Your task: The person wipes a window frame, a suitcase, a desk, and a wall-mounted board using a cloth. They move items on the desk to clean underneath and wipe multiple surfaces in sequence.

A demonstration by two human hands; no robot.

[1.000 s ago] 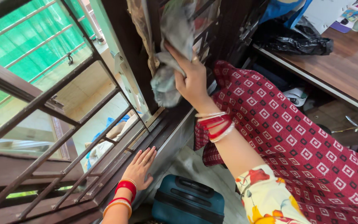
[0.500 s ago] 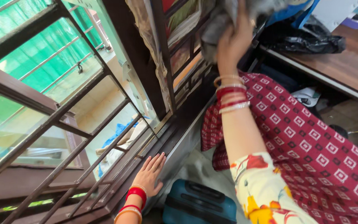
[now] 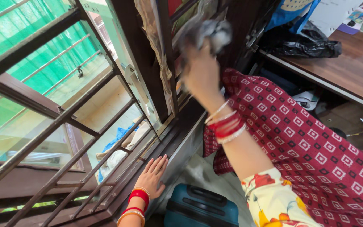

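My right hand (image 3: 200, 69) is raised and grips a crumpled grey cloth (image 3: 204, 32), pressing it against the dark window grille (image 3: 169, 54) in front of the pane. Red and white bangles ring that wrist. My left hand (image 3: 152, 174) lies flat, fingers together, on the dark wooden window sill (image 3: 164, 138) at the bottom, with red and gold bangles on its wrist. A patterned curtain strip (image 3: 150, 29) hangs beside the grille.
Brown metal window bars (image 3: 55, 122) fill the left, with green netting beyond. A teal suitcase (image 3: 200, 208) stands below the sill. A red patterned cloth (image 3: 299, 143) drapes under my right arm. At the right, a wooden desk (image 3: 353, 71) carries a black bag (image 3: 303, 42).
My right hand with the cloth went up and to the right along the grille, then came back down and left. The left hand stays flat on the sill.
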